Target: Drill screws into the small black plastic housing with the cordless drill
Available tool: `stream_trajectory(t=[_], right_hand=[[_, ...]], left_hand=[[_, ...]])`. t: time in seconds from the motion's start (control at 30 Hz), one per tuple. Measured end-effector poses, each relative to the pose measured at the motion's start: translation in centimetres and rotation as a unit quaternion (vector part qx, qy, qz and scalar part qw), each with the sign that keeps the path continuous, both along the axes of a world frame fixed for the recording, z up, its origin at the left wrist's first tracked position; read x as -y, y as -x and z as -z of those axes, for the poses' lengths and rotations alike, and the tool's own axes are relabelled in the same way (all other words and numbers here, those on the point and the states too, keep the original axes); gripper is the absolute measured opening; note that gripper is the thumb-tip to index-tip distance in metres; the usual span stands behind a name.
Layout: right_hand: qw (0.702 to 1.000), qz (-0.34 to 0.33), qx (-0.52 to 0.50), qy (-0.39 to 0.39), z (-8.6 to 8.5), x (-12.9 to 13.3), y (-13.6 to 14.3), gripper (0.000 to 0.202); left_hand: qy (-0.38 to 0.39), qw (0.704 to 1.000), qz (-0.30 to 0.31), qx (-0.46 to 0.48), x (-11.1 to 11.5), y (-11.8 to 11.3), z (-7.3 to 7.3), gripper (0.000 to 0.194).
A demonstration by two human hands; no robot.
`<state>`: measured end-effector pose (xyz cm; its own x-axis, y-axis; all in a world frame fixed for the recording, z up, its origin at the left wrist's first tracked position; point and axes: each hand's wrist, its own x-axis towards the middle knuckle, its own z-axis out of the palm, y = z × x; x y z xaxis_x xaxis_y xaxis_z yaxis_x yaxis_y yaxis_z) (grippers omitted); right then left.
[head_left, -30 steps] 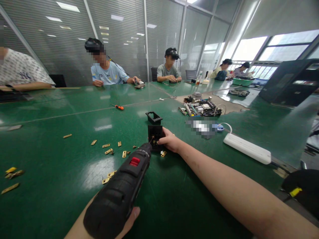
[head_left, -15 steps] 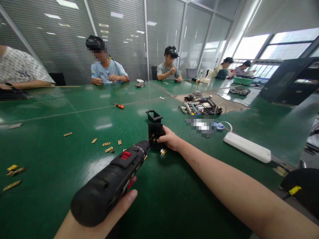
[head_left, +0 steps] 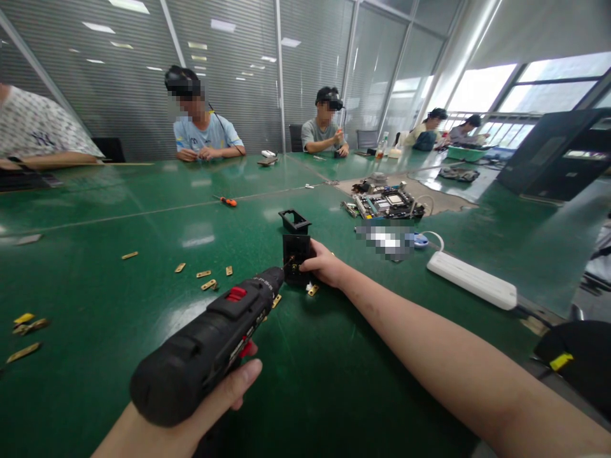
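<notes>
The left hand (head_left: pixel 231 381) was closed round the power drill (head_left: pixel 203 350), its bit (head_left: pixel 287 264) aimed into the black plastic housing (head_left: pixel 293 244) that the right hand (head_left: pixel 325 264) gripped upright on the table (head_left: pixel 334 375), thumb (head_left: pixel 310 262) partly blocking the view inside! Brass strips (head_left: pixel 204 274) lay loose, yet brass fittings (head_left: pixel 294 267) showed within, so work seemed unfinished; beyond sat a black frame (head_left: pixel 296 225), then a motherboard (head_left: pixel 382 203).
</notes>
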<state>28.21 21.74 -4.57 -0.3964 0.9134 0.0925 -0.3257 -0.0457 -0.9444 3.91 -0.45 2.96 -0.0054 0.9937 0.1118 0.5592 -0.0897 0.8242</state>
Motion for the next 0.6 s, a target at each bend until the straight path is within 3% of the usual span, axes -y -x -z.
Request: stream_trajectory(t=[0.23,0.3,0.47,0.6], right_hand=[[1.0,-0.002,-0.002,-0.003,-0.1,0.0,0.1,0.064],[1.0,-0.001,-0.002,-0.004,-0.1,0.0,0.1,0.063],[1.0,-0.001,-0.003,-0.008,0.1,0.0,0.0,0.062],[1.0,0.0,-0.009,0.002,0.1,-0.1,0.0,0.064]], left_hand=[[-0.004,1.0,-0.018,-0.015,-0.5,0.3,0.1,0.077],[0.006,0.999,-0.028,-0.016,-0.3,0.2,0.4,0.067],[0.04,0.998,-0.046,-0.008,-0.2,-0.2,1.6,0.018],[0.044,0.997,-0.056,-0.015,-0.7,0.0,2.4,0.012]])
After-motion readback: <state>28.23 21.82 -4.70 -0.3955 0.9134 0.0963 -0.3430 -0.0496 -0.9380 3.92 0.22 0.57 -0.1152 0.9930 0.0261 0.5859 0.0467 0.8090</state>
